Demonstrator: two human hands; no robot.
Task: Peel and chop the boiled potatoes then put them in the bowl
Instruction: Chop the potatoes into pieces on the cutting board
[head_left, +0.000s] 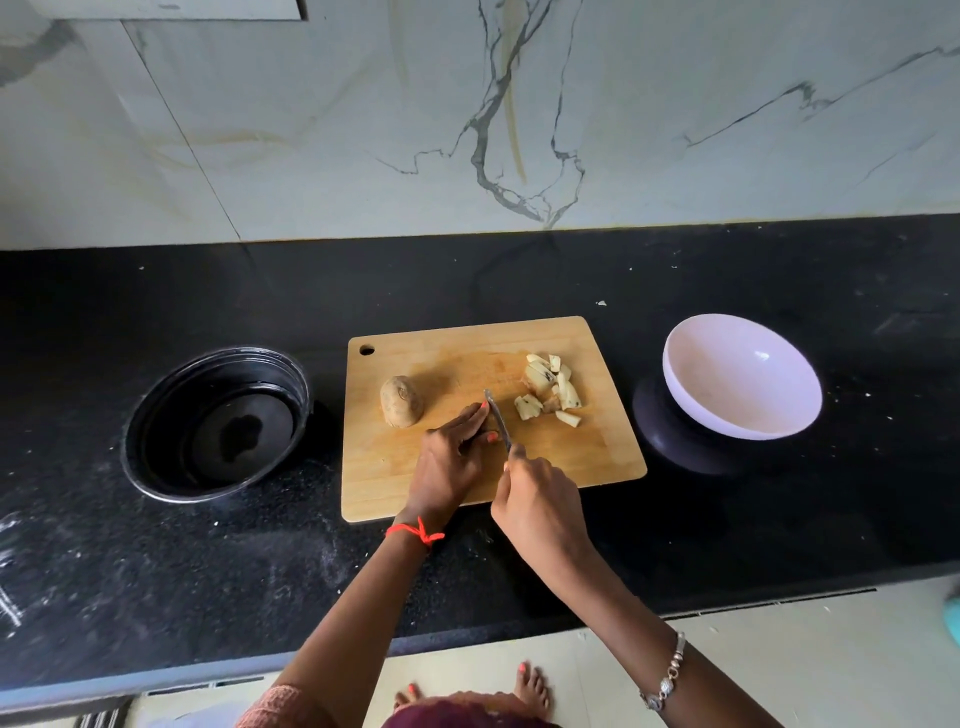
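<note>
A wooden chopping board (571, 467) lies on the black counter. One whole unpeeled potato (401, 401) rests on its left part. A heap of chopped potato pieces (551, 388) sits on the right part. My right hand (540, 506) grips the handle of a small knife (498, 420), its blade angled toward the board's middle. My left hand (451, 465) lies flat on the board just left of the blade, fingertips touching it; whether anything sits under the fingers is hidden. A white bowl (743, 376) stands tilted to the right of the board, with nothing visible inside.
A round black pot (218, 421), with a little dark liquid at the bottom, stands left of the board. The white bowl leans on a dark round base (675, 441). A marble wall rises behind the counter. The counter's front edge runs below my forearms.
</note>
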